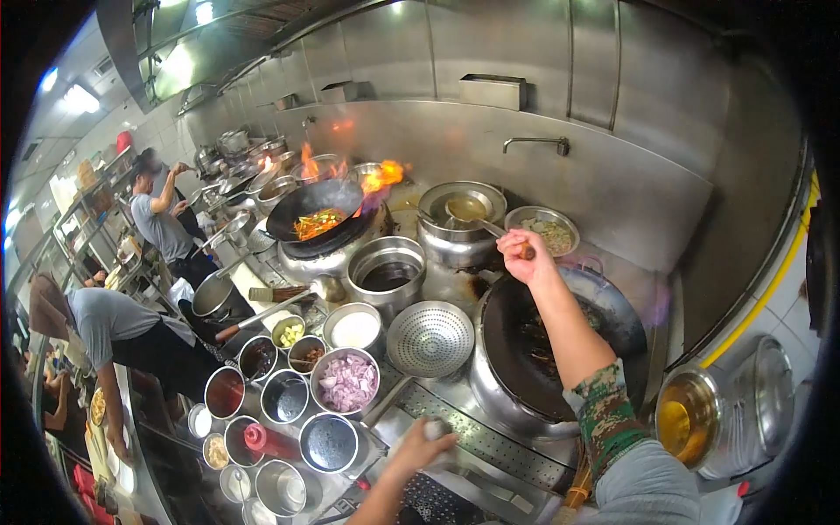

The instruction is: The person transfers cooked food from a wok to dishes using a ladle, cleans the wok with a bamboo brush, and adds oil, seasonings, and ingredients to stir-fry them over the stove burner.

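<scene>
My right hand is closed round the wooden-ended handle of a ladle. Its bowl hangs over a steel pot on the back of the range, with yellowish liquid in it. Below my right forearm is a large dark wok, partly hidden by the arm. My left hand is low at the front edge of the range, its fingers curled by a small greyish rounded thing I cannot make out. A perforated steel strainer lies just beyond it, beside a pot of chopped purple onion.
Flames rise beside another wok holding cut vegetables. A pot of dark liquid stands mid-range. Several seasoning pots and a red squeeze bottle crowd the left. A steel bowl of oil is at right. Two co-workers stand left.
</scene>
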A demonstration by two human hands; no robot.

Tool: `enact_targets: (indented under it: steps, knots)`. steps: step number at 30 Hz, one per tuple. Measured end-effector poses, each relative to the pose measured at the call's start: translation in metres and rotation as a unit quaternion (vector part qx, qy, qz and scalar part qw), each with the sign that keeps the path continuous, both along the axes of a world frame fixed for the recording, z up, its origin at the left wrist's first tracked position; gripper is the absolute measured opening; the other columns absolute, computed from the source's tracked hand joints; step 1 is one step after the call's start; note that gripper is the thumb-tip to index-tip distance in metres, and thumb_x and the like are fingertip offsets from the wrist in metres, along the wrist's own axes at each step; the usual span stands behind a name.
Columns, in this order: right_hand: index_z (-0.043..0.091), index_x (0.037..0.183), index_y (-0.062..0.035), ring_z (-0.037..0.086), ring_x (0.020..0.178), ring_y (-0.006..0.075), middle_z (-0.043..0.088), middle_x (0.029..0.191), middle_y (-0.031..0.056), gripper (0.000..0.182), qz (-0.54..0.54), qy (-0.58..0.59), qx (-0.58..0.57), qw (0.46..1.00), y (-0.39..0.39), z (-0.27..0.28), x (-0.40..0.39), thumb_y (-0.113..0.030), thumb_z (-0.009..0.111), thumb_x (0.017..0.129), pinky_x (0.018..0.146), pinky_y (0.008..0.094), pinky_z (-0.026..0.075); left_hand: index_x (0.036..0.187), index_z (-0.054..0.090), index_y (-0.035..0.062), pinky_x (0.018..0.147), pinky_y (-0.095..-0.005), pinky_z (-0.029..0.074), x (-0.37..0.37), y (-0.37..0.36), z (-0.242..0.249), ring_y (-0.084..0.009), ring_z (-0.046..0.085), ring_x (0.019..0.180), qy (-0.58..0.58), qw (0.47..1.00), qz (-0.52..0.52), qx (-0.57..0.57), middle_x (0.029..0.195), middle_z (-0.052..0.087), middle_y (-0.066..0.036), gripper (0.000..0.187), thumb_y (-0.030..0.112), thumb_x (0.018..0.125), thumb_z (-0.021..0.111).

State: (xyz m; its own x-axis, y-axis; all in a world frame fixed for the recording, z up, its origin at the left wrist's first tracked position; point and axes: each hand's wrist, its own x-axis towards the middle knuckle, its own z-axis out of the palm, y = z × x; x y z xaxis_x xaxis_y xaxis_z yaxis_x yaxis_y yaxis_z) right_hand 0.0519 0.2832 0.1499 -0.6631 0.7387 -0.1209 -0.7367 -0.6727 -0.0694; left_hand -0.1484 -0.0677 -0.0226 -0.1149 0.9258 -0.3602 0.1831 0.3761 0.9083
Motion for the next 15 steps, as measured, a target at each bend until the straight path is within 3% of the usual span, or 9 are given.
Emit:
enact_targets:
  steps: [1, 2, 3, 4, 6, 7, 9, 12, 15]
  knots:
    - [0.039, 0.088, 0.0001, 0.05, 0.05, 0.0076, 0.045, 0.065, 0.0007, 0.011, -0.01, 0.029, 0.009, 0.999, -0.011, 0.002, 0.009, -0.003, 0.05, 0.087, 0.042, 0.0191, 0.039, 0.118, 0.055, 0.0001, 0.082, -0.036, 0.049, -0.019, -0.003, -0.021, -0.0264, 0.064, 0.093, 0.004, 1.0, -0.026, 0.005, 0.102, 0.066, -0.014, 0.062, 0.038, 0.074, 0.076]
    - [0.037, 0.103, 0.0057, 0.05, 0.051, 0.0078, 0.044, 0.068, 0.0018, 0.022, -0.02, 0.057, 0.018, 0.998, -0.024, 0.009, 0.018, -0.003, 0.05, 0.088, 0.042, 0.0205, 0.039, 0.118, 0.055, 0.0001, 0.082, -0.036, 0.049, -0.027, -0.005, -0.027, -0.0264, 0.064, 0.093, 0.004, 0.999, -0.033, 0.009, 0.102, 0.066, -0.014, 0.062, 0.038, 0.074, 0.076]
    - [0.024, 0.122, 0.011, 0.05, 0.051, 0.0084, 0.044, 0.071, 0.0031, 0.044, -0.022, 0.072, 0.008, 0.997, -0.047, 0.024, 0.029, -0.005, 0.049, 0.089, 0.04, 0.0215, 0.039, 0.119, 0.054, 0.0004, 0.082, -0.0376, 0.049, -0.032, -0.009, -0.03, -0.0294, 0.064, 0.091, 0.127, 0.988, -0.067, 0.056, 0.101, 0.066, -0.016, 0.063, 0.035, 0.072, 0.077]
    - [0.024, 0.122, 0.011, 0.05, 0.051, 0.0084, 0.044, 0.071, 0.0031, 0.044, -0.033, 0.071, 0.011, 0.997, -0.072, 0.038, 0.039, -0.005, 0.049, 0.089, 0.04, 0.0215, 0.039, 0.121, 0.053, 0.0006, 0.082, -0.0392, 0.05, -0.034, -0.01, -0.031, -0.0323, 0.064, 0.09, 0.247, 0.958, -0.101, 0.105, 0.1, 0.066, -0.017, 0.065, 0.032, 0.069, 0.078]
    - [0.023, 0.125, 0.0105, 0.05, 0.051, 0.0079, 0.045, 0.075, 0.0043, 0.046, -0.057, 0.025, 0.003, 0.998, -0.119, 0.061, 0.058, -0.005, 0.048, 0.09, 0.038, 0.0211, 0.038, 0.121, 0.053, 0.0007, 0.084, -0.0407, 0.048, -0.033, -0.004, -0.019, -0.035, 0.062, 0.093, 0.246, 0.961, -0.11, 0.065, 0.104, 0.065, -0.018, 0.066, 0.031, 0.068, 0.078]
    - [0.032, 0.118, 0.0074, 0.049, 0.051, 0.0063, 0.046, 0.079, 0.0045, 0.035, -0.059, 0.0, -0.001, 0.998, -0.139, 0.066, 0.069, -0.006, 0.049, 0.09, 0.036, 0.0204, 0.036, 0.121, 0.053, 0.0008, 0.086, -0.0422, 0.047, -0.03, -0.006, -0.012, -0.0378, 0.059, 0.095, 0.246, 0.963, -0.107, 0.013, 0.107, 0.063, -0.019, 0.067, 0.029, 0.067, 0.079]
    - [0.036, 0.112, 0.005, 0.05, 0.051, 0.0058, 0.048, 0.077, 0.0028, 0.029, -0.054, -0.072, 0.013, 0.996, -0.174, 0.074, 0.093, -0.007, 0.05, 0.089, 0.038, 0.0198, 0.037, 0.118, 0.056, 0.0024, 0.09, -0.0436, 0.043, -0.018, -0.015, 0.0, -0.0373, 0.053, 0.104, 0.402, 0.903, 0.015, 0.154, 0.115, 0.057, -0.018, 0.064, 0.031, 0.066, 0.08]
    - [0.045, 0.098, -0.0012, 0.049, 0.051, 0.0049, 0.05, 0.073, -0.0006, 0.016, -0.063, -0.224, 0.033, 0.972, -0.221, 0.083, 0.12, -0.01, 0.053, 0.088, 0.038, 0.0195, 0.035, 0.116, 0.058, 0.0045, 0.086, -0.0458, 0.041, 0.033, 0.002, 0.074, -0.0339, 0.05, 0.107, 0.376, 0.852, -0.032, 0.362, 0.116, 0.055, -0.016, 0.058, 0.031, 0.068, 0.078]
    - [0.048, 0.086, -0.0045, 0.048, 0.048, 0.0064, 0.052, 0.07, 0.0007, 0.008, -0.066, -0.444, 0.053, 0.892, -0.252, 0.087, 0.148, -0.009, 0.055, 0.086, 0.035, 0.0216, 0.034, 0.113, 0.064, 0.0098, 0.084, -0.0429, 0.04, 0.097, 0.008, 0.129, -0.0288, 0.051, 0.107, 0.325, 0.834, -0.131, 0.427, 0.118, 0.056, -0.008, 0.045, 0.031, 0.074, 0.073]
